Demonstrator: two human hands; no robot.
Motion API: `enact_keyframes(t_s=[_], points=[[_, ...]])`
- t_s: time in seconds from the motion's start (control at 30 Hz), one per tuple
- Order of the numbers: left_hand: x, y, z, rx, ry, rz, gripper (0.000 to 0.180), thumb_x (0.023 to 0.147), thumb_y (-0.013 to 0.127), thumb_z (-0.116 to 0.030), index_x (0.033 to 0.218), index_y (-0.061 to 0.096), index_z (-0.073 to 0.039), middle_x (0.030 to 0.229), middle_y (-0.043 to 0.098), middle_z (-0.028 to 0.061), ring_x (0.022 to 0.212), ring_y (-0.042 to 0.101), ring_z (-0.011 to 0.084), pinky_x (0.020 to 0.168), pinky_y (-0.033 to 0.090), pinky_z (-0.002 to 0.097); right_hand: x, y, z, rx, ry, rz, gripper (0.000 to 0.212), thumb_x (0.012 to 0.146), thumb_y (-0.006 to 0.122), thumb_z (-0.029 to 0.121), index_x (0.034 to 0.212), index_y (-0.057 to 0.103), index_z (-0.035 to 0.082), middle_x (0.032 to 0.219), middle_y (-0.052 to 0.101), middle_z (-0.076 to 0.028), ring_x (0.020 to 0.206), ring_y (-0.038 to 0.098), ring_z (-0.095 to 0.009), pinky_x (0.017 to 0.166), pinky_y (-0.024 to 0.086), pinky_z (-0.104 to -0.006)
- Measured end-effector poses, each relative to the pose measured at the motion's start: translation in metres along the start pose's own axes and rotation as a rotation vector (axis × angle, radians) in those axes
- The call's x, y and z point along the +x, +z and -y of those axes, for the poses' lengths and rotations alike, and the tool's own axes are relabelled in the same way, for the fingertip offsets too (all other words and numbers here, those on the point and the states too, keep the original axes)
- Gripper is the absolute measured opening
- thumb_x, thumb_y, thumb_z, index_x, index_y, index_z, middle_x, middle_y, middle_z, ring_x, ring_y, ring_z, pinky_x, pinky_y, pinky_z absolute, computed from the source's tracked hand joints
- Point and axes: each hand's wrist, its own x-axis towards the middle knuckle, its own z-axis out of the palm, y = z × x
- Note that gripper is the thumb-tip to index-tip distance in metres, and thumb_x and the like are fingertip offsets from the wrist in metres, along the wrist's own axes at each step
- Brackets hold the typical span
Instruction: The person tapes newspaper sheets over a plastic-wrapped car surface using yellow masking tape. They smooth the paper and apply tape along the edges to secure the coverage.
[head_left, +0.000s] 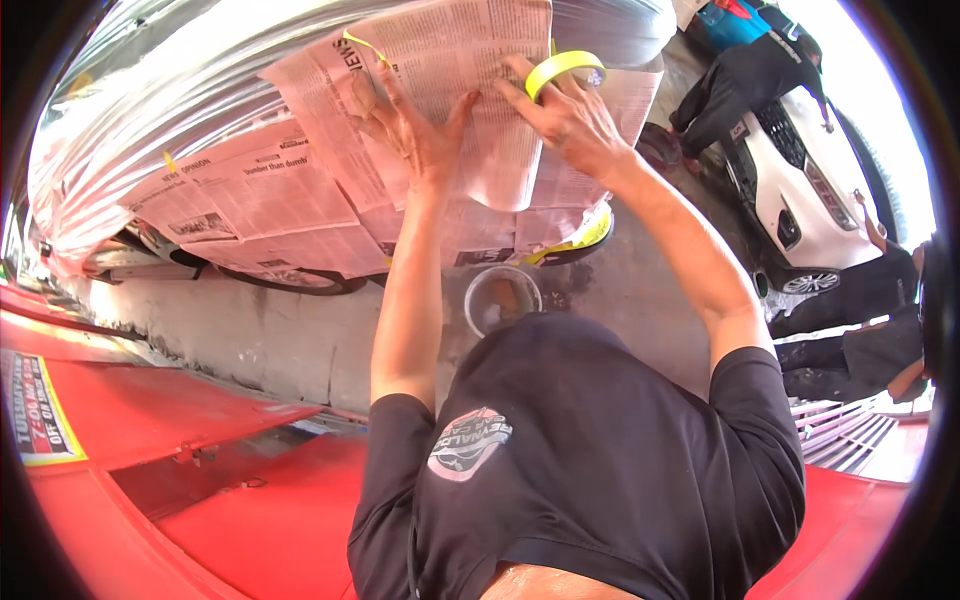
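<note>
Sheets of newspaper [470, 60] cover the side of a car in front of me, hanging down over its lower body. My left hand [418, 140] lies on the upper sheet with its fingers spread, near a short yellow tape strip [366, 44] that curls at the sheet's upper left corner. To the right, my right hand [578, 125] has a roll of yellow masking tape [563, 66] looped over its fingers. Fingertips of that hand touch the newspaper's right part. What lies under the paper is hidden.
Clear plastic film [160, 80] drapes the car above the paper. On the concrete floor stands a round bucket [470, 305]. Red metal panels [280, 520] are behind me. At right, people in dark clothes [745, 80] are beside a white car [800, 205].
</note>
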Motion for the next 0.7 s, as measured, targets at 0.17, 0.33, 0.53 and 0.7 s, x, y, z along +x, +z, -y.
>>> enact_keyframes(t_s=[0.17, 0.33, 0.53, 0.7], points=[[-0.003, 0.004, 0.008, 0.049, 0.013, 0.021, 0.136, 0.07, 0.092, -0.058, 0.167, 0.008, -0.015, 0.166, 0.014, 0.0359, 0.157, 0.011, 0.0507, 0.119, -0.002, 0.0771, 0.004, -0.003, 0.001, -0.12, -0.006, -0.011, 0.046, 0.084, 0.067, 0.007, 0.13, 0.064, 0.008, 0.14, 0.058, -0.012, 0.108, 0.064, -0.036, 0.082, 0.055, -0.0473], [-0.003, 0.007, 0.006, 0.005, 0.039, -0.034, 0.13, 0.071, 0.092, -0.056, 0.167, 0.015, -0.014, 0.166, 0.015, 0.035, 0.157, 0.012, 0.0516, 0.118, 0.0, 0.0781, -0.001, -0.005, 0.033, -0.053, -0.108, 0.082, 0.046, 0.084, 0.069, 0.014, 0.128, 0.061, 0.004, 0.136, 0.055, -0.015, 0.108, 0.06, -0.034, 0.083, 0.054, -0.0458], [0.004, 0.001, 0.009, 0.013, 0.037, -0.022, 0.125, 0.073, 0.089, -0.058, 0.167, 0.019, -0.014, 0.166, 0.018, 0.0349, 0.157, 0.013, 0.0514, 0.118, 0.002, 0.0783, -0.026, 0.008, 0.013, -0.117, -0.045, 0.156, 0.052, 0.085, 0.063, 0.009, 0.136, 0.063, 0.008, 0.146, 0.052, -0.016, 0.117, 0.059, -0.034, 0.09, 0.053, -0.0455], [0.009, 0.002, 0.009, 0.05, 0.063, -0.01, 0.122, 0.075, 0.084, -0.063, 0.167, 0.019, -0.016, 0.167, 0.018, 0.0329, 0.157, 0.013, 0.0514, 0.118, 0.0, 0.0776, -0.015, -0.001, 0.044, -0.085, -0.087, 0.215, 0.054, 0.085, 0.06, 0.007, 0.139, 0.062, 0.005, 0.128, 0.061, -0.021, 0.105, 0.062, -0.034, 0.086, 0.054, -0.0464]])
